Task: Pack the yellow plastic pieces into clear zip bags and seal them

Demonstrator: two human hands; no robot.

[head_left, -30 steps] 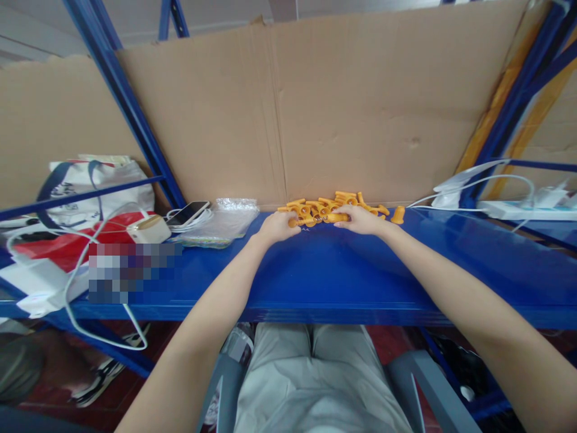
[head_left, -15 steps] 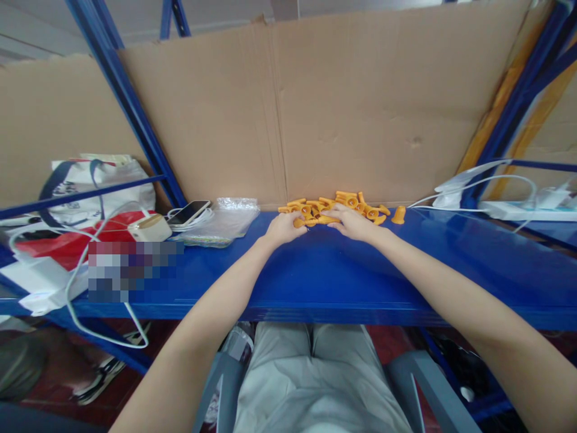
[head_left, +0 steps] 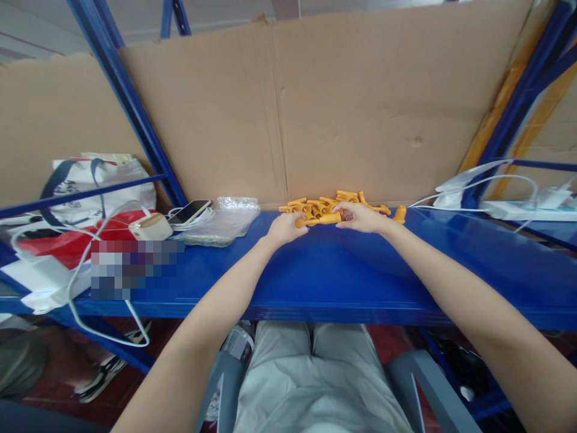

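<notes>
My left hand (head_left: 286, 228) is closed around an orange-yellow plastic piece (head_left: 300, 223), whose rounded end shows at the fingertips. My right hand (head_left: 360, 218) grips a second orange-yellow piece (head_left: 330, 219) by its right end, and it lies sideways, pointing toward the left hand. Whether the two pieces touch is too small to tell. Just behind both hands lies a heap of similar orange-yellow pieces (head_left: 321, 205), some with round hollow ends. To the right of the right hand one bell-shaped piece (head_left: 399, 214) stands upright on the blue table (head_left: 324, 270).
Cardboard (head_left: 360, 108) walls the back. On the left are clear plastic bags (head_left: 229, 222), a phone (head_left: 192, 212), a white charger (head_left: 151, 227), looping cables and a cloth bag (head_left: 108, 189). A power strip (head_left: 518, 210) lies far right. Another person's leg (head_left: 67, 361) shows lower left.
My right hand has shifted slightly right and now holds a piece drawn to the front of the heap. My left hand stays nearly in place with its piece.
</notes>
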